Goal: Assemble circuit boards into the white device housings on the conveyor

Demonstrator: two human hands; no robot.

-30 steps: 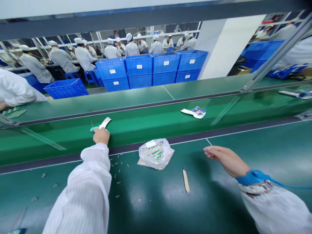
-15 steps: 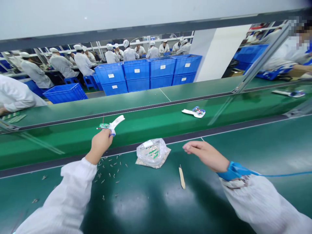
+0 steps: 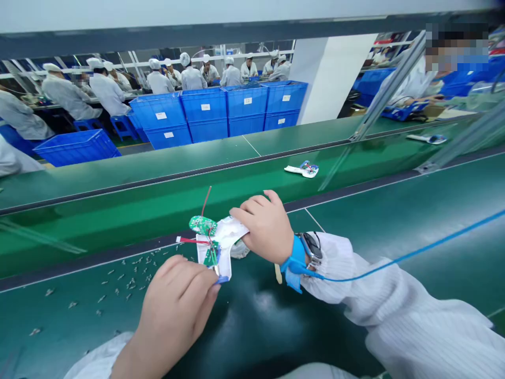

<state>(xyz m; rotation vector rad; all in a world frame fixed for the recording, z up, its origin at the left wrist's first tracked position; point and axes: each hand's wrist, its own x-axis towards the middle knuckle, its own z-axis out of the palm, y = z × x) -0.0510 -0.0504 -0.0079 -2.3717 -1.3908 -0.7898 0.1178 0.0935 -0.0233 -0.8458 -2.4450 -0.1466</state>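
A white plastic housing [image 3: 225,243] with a handle is held above the bench between my two hands. My left hand [image 3: 177,300] pinches its lower, blue-edged end. My right hand [image 3: 268,226] grips the handle end, fingers closed over it. A green circuit board [image 3: 202,225] hangs out on the housing's far left side, with thin wires and a red lead [image 3: 191,240] ending in a white plug. Behind my right hand, the clear plastic bag [image 3: 240,250] is mostly covered. A pale-handled tool [image 3: 278,274] lies partly hidden below my right wrist.
Small metal parts [image 3: 134,273] are scattered on the bench at left. On the green conveyor belt [image 3: 130,210] beyond lie another white housing [image 3: 303,169] and one farther right [image 3: 428,139]. A slanted metal post [image 3: 389,89] rises there. A blue cord [image 3: 414,258] runs from my right wrist strap. Co-workers sit behind blue crates [image 3: 205,117].
My left hand has brought the housing off the belt side, nearer and to the right. My right hand has moved left and taken hold of its handle. The view has turned slightly right.
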